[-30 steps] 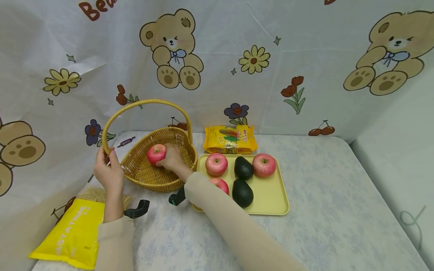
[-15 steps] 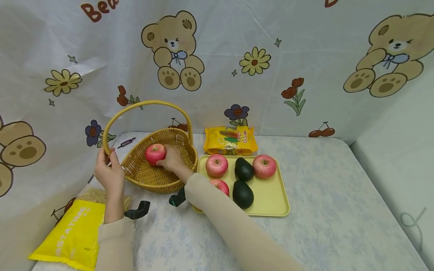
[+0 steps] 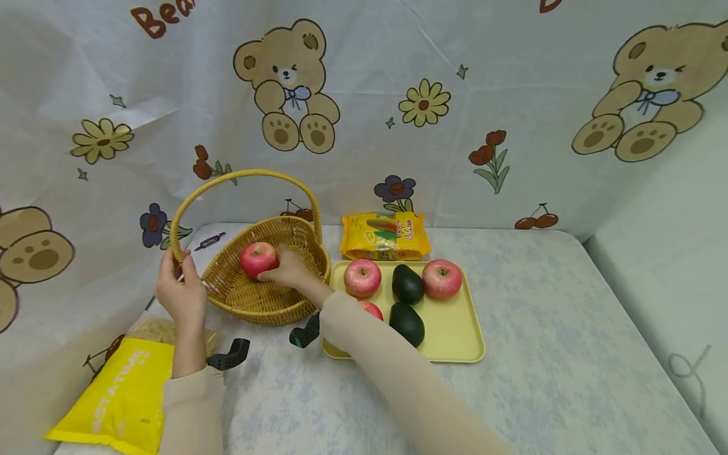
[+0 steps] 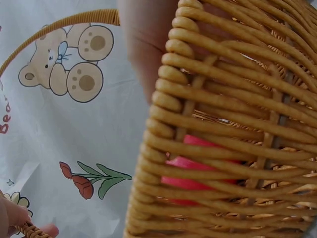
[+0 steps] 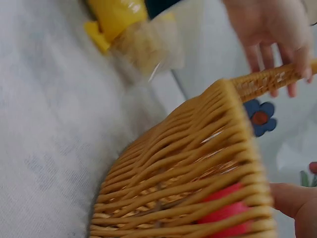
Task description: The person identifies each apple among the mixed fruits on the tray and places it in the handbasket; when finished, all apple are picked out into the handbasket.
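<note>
My L hand (image 3: 183, 296) grips handle (image 3: 246, 174); R hand (image 3: 289, 270) just now eases back from apple (image 3: 256, 259), loose at its R side. Apple's in basket (image 3: 267, 315), nr counter's (image 3: 540, 316) back-left corner; prob. resting w/o my hold, so placing looks abt done.

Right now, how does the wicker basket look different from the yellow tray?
The basket is woven and golden, while the tray is smooth and paler yellow. The basket is deep with a tall arched handle; the tray is shallow, with no handle visible. The basket shows one apple inside, while the tray shows three apples and two dark avocados. Both hold fruit.
</note>
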`<act>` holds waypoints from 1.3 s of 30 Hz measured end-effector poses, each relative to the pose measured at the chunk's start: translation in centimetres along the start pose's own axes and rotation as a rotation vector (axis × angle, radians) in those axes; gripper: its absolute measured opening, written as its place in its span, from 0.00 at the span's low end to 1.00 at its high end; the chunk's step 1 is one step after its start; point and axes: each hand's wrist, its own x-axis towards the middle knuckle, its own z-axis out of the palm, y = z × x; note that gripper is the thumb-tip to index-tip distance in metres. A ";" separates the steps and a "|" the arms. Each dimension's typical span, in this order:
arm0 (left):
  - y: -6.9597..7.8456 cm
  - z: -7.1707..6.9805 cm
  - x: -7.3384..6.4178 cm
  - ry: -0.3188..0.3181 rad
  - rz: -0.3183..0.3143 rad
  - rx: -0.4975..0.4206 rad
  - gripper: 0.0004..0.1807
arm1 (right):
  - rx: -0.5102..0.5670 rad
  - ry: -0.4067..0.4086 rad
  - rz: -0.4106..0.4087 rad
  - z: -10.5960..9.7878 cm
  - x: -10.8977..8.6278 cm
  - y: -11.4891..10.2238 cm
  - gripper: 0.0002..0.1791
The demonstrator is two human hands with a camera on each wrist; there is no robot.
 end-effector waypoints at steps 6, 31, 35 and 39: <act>0.0 -0.1 0.0 0.001 0.008 -0.017 0.18 | 0.038 -0.044 0.008 -1.9 -1.5 -0.9 0.51; 0.0 -0.3 0.1 -0.010 -0.019 -0.009 0.18 | 0.050 -0.081 -0.412 -12.5 -17.0 3.5 0.46; 0.0 -0.3 0.1 -0.014 0.001 -0.001 0.19 | 0.000 0.033 -0.481 -14.7 -18.9 6.4 0.46; 0.0 -0.2 0.1 -0.011 0.010 -0.001 0.19 | -0.023 0.135 -0.544 -17.0 -20.1 9.5 0.47</act>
